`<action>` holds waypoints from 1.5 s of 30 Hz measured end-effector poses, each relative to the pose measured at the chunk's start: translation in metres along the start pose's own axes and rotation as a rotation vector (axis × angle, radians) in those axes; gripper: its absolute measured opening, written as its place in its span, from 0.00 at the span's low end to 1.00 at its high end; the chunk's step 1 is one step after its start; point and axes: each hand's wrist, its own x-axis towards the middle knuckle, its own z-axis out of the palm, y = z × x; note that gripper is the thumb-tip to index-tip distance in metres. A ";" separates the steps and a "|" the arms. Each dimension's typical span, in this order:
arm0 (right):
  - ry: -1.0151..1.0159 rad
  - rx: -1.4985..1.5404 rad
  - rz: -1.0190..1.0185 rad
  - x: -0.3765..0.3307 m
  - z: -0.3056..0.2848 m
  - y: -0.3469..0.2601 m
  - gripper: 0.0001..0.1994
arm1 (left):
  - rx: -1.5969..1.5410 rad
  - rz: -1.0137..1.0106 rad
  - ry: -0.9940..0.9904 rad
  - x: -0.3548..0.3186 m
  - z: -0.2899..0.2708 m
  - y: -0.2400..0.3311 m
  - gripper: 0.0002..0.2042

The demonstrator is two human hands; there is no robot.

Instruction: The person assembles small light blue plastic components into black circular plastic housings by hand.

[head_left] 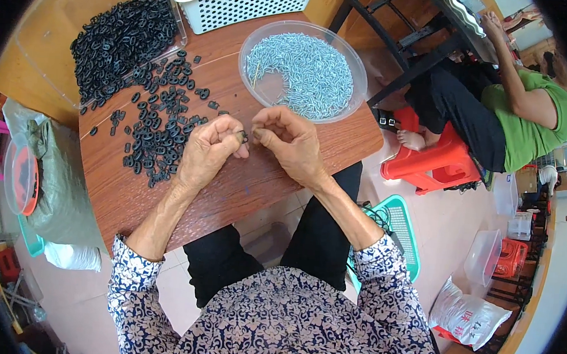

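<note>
Over the wooden table (230, 186), the left hand (210, 151) pinches a small black plastic piece (242, 135) at its fingertips; the right hand (292, 141) closes narrowly beside it, contents unclear; loose black pieces (158, 135) lie left; screws fill a clear bowl (304, 70)

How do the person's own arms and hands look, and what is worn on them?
Both hands are bare: the left hand and the right hand wear no gloves, and no rings or watch can be seen. The forearms are uncovered up to the elbows. Above them come the sleeves of a dark blue blouse with a small pale flower print, pushed up on both arms.
</note>
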 end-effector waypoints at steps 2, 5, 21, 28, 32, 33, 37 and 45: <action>-0.049 -0.018 0.053 -0.001 -0.002 -0.003 0.08 | 0.054 -0.014 0.009 0.000 0.003 0.004 0.04; -0.054 0.009 0.055 -0.001 -0.002 -0.005 0.09 | 0.110 -0.038 -0.011 -0.001 0.003 0.006 0.05; -0.097 -0.009 0.043 -0.002 -0.001 -0.005 0.07 | 0.193 0.022 0.010 -0.002 0.009 0.005 0.03; -0.074 -0.023 0.050 0.001 -0.005 -0.003 0.06 | 0.149 -0.003 0.022 -0.003 0.013 0.011 0.04; -0.079 -0.080 0.034 0.000 -0.006 -0.005 0.05 | 0.020 -0.009 0.006 -0.002 0.011 0.004 0.04; -0.078 -0.081 0.034 0.000 -0.006 -0.006 0.05 | 0.019 -0.009 0.005 -0.002 0.010 0.004 0.04; -0.057 -0.170 0.040 0.000 0.000 -0.012 0.05 | 0.082 0.006 0.004 -0.004 0.010 0.002 0.03; -0.028 -0.186 0.050 0.000 0.004 -0.012 0.07 | 0.224 0.034 0.076 -0.006 0.015 0.011 0.02</action>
